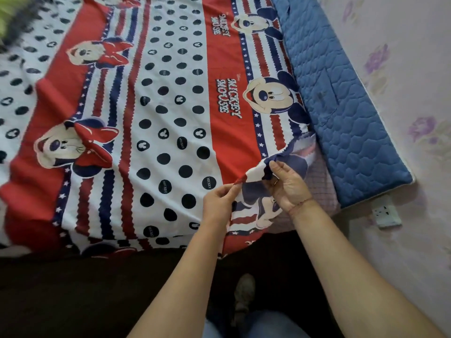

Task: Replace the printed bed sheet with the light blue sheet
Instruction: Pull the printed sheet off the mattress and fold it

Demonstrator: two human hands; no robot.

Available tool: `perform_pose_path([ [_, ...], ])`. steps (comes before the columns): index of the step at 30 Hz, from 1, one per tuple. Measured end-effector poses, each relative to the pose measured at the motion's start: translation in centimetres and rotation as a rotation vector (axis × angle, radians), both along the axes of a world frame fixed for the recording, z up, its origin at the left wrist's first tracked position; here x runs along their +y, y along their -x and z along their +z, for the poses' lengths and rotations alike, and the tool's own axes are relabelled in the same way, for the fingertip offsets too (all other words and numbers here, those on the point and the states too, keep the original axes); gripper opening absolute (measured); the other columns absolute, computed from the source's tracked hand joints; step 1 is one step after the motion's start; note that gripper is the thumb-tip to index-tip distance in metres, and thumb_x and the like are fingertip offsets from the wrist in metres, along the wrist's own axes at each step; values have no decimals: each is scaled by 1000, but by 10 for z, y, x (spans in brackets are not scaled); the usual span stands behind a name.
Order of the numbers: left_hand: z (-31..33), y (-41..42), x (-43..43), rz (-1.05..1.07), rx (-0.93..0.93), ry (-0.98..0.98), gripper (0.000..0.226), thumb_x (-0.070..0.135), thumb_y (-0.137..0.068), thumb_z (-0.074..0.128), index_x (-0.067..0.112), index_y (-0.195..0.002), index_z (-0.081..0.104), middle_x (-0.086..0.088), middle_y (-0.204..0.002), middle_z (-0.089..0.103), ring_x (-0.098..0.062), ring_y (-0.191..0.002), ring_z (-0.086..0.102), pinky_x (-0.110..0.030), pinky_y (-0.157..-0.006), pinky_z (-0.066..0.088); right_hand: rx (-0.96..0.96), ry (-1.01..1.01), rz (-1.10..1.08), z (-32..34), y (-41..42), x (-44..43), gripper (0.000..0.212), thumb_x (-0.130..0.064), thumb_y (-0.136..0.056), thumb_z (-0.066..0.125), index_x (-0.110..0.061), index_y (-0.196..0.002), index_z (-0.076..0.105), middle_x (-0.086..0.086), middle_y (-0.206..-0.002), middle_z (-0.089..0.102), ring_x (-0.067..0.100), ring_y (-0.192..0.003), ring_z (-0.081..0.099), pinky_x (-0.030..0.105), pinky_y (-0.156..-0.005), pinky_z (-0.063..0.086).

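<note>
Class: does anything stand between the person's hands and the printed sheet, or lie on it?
Nothing visible. The left hand and right hand pinch a lifted corner of the red, white and navy cartoon-printed fabric sheet; nothing plainly rests on it.

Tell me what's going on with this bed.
A person stands at the bed's edge and has begun taking off the printed sheet. The left hand and the right hand both pinch its near corner, which is lifted and folded back, exposing a pink checked layer underneath. The rest of the sheet lies spread over the bed. A blue quilted pad lies along the wall side.
</note>
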State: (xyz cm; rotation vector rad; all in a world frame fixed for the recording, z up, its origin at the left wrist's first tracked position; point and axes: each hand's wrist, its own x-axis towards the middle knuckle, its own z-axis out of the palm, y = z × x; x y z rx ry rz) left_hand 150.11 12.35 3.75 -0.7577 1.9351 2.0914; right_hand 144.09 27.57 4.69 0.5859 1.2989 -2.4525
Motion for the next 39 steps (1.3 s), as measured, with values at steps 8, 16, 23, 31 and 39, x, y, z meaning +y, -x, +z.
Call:
perform_pose_path([
  [8, -5, -22, -91, 140, -13, -112, 22, 30, -82, 76, 14, -97, 75, -6, -96, 76, -29, -94, 70, -39, -93, 55, 5, -22, 130, 16, 3, -104, 18, -4, -93, 54, -14, -80, 62, -4, -64, 70, 7, -60, 67, 20, -55, 54],
  [16, -6, -43, -193, 240, 15, -176, 26, 32, -82, 77, 13, -99, 76, -8, -99, 75, -29, -102, 69, -40, -98, 52, 15, -57, 194, 20, -13, -212, 15, -3, -93, 53, -14, -87, 61, -5, -61, 68, 7, -55, 63, 19, -50, 51],
  [23, -2, -70, -315, 306, 39, -171, 29, 37, -82, 75, 16, -100, 75, -6, -103, 74, -26, -101, 68, -35, -95, 53, 45, -52, 289, 15, -35, -329, 20, -5, -94, 52, -16, -104, 65, -4, -76, 71, 10, -69, 66, 20, -59, 52],
  [31, 6, -98, -438, 458, 53, -162, 5, 17, -87, 71, 12, -87, 71, 0, -76, 69, -9, -67, 61, -20, -70, 53, 64, -72, 363, 24, -57, -466, 21, -1, -95, 51, -17, -101, 64, -9, -66, 69, 3, -58, 62, 17, -53, 49],
  [39, 4, -103, -549, 579, 57, -118, 6, 14, -88, 70, 15, -83, 70, 3, -72, 69, -7, -65, 63, -14, -61, 51, 85, -62, 475, 19, -52, -587, 23, 1, -95, 49, -15, -94, 66, -6, -66, 67, 5, -60, 62, 17, -53, 49],
])
